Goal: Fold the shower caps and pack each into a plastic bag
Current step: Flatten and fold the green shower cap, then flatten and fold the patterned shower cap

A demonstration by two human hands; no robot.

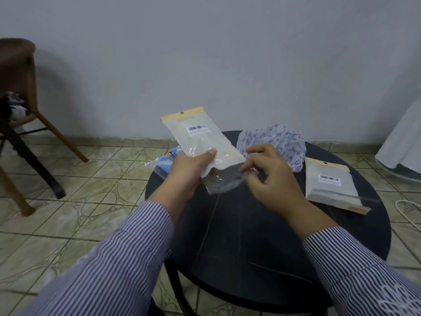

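Your left hand point(193, 165) pinches the plastic bag point(200, 137) at frame centre, thumb on top; your right hand point(271, 176) pinches its clear mouth flap. The bag looks empty. Tug unevenly and the thin film may slip or tear. The shower cap point(273, 142) waits unfolded behind; a second bag point(330, 185) lies right, apparently empty.

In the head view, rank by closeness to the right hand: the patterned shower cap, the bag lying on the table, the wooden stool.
From the right hand:
1. Shower cap, just behind it.
2. Bag on the table, to its right.
3. Wooden stool, far left by the wall.
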